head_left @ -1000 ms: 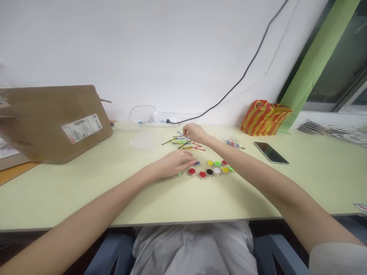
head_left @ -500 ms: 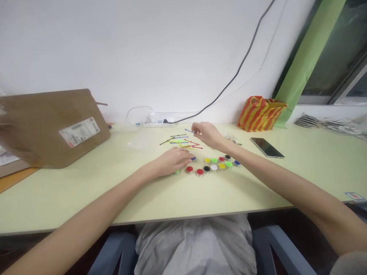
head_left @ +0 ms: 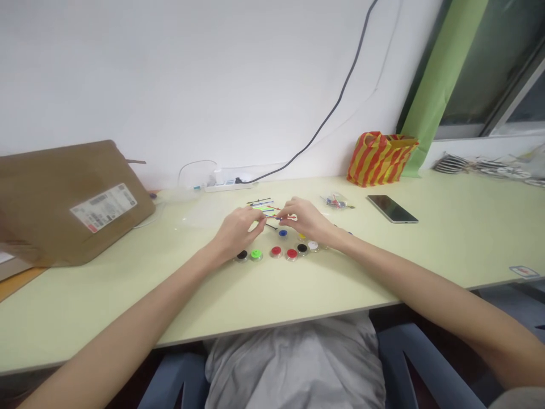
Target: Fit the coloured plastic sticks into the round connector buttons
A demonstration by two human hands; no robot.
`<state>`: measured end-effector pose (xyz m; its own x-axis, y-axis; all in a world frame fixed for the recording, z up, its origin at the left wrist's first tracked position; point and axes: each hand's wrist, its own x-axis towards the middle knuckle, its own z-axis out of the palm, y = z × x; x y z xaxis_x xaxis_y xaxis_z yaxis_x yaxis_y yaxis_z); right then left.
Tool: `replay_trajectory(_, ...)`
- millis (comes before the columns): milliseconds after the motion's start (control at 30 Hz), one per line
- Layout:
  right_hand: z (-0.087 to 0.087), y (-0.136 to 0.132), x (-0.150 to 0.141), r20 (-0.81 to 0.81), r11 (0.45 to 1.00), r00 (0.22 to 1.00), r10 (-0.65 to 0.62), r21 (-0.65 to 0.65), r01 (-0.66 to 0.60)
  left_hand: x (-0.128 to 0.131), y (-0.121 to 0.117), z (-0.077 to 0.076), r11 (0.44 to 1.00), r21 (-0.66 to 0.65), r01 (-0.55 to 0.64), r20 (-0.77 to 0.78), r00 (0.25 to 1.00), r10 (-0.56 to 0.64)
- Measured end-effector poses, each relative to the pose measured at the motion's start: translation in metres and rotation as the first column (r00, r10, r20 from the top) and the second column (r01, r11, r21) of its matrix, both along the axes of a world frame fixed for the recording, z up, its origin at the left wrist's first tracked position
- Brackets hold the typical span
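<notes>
My left hand (head_left: 236, 230) and my right hand (head_left: 310, 220) meet above the table, fingertips pinched. Between them runs a thin blue stick (head_left: 271, 216), each hand gripping one end. Just behind lies a loose pile of thin coloured sticks (head_left: 259, 202), partly covered by the hands. Several small round clear pieces with coloured tops sit in front: a blue one (head_left: 283, 233), a green one (head_left: 256, 254), a red one (head_left: 276, 251), a black one (head_left: 302, 249) and a white one (head_left: 313, 245). My right forearm hides some others.
A cardboard box (head_left: 76, 199) stands at the left. On the right are a phone (head_left: 392, 208), a striped bag (head_left: 381, 159) and a small clear packet (head_left: 336, 201). A power strip (head_left: 227, 184) with a black cable (head_left: 327, 116) lies along the wall.
My right hand lifted a blue stick from the pile and brought it nearer. My left hand let go of the blue-topped piece and took the stick's other end. The view has shifted slightly.
</notes>
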<state>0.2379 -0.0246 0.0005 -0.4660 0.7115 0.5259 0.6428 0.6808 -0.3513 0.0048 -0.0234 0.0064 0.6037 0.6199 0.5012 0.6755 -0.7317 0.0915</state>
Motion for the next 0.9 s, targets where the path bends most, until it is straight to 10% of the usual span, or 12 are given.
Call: replay_trajectory(900,-0.002,-0.001,0.020,0.086,0.992,0.996,0.000,-0.129,0.011,0.000,0.010,-0.012,1.000,-0.019,0.017,-0.136,0.990,-0.020)
